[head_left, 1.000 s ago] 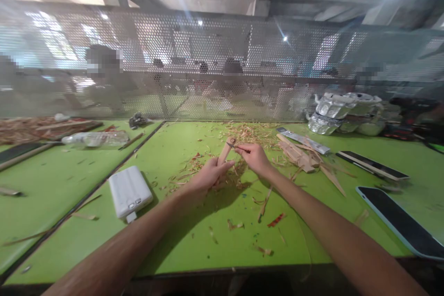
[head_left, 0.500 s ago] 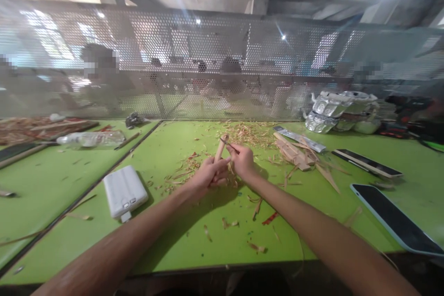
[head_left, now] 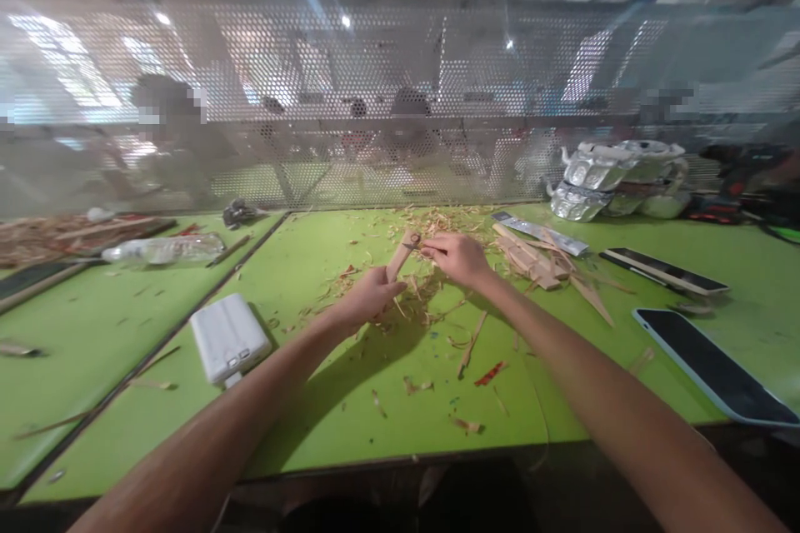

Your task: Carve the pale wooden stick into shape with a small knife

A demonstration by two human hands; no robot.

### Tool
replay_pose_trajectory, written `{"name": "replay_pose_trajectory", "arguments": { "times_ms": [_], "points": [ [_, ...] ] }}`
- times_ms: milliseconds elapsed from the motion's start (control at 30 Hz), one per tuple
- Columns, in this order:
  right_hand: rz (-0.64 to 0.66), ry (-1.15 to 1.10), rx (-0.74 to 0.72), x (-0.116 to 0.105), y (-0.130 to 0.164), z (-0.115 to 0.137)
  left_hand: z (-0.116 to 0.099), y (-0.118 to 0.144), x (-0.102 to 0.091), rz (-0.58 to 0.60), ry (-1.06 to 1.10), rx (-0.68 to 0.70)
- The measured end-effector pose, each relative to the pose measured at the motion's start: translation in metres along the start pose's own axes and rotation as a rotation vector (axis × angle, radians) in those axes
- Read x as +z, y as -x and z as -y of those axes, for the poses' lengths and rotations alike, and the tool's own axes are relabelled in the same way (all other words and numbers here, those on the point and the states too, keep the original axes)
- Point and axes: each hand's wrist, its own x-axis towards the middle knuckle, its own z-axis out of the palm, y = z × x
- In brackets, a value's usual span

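Observation:
My left hand [head_left: 367,296] is closed around the lower end of a flat, pale wooden strip [head_left: 398,258], which tilts up and away from me. Close to the strip's far end, where a small round mark shows, is the dark tip of a thin carving knife [head_left: 411,246]. My right hand [head_left: 461,259] pinches that knife from the right, its handle mostly hidden by the fingers. Curled wood shavings [head_left: 431,221] lie on the green table [head_left: 337,425] beneath and beyond both hands.
Wood pieces [head_left: 531,258] and a metal ruler [head_left: 542,234] lie right of my hands. A phone [head_left: 712,366] is farther right, foil-wrapped objects [head_left: 584,183] behind. On the left are a white power bank [head_left: 229,337] and a plastic bottle [head_left: 166,249]. A perforated screen [head_left: 368,158] borders the back.
My right hand has shifted right with the knife, away from my left hand. The wooden strip has turned, showing a broader face. The view has shifted slightly.

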Motion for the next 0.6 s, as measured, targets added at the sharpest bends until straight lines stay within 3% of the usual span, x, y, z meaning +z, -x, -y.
{"name": "replay_pose_trajectory", "arguments": {
  "times_ms": [200,367,600],
  "points": [
    [0.031,-0.073,0.002,-0.009,-0.001,-0.012,-0.002,0.002,-0.009,0.095,-0.012,-0.017],
    [-0.093,-0.069,0.019,-0.004,0.002,-0.003,0.006,-0.003,-0.009,0.309,0.348,0.048],
    [-0.034,0.126,-0.012,0.0,0.003,0.003,0.006,-0.003,-0.012,0.356,0.427,0.028]
  ]
}}
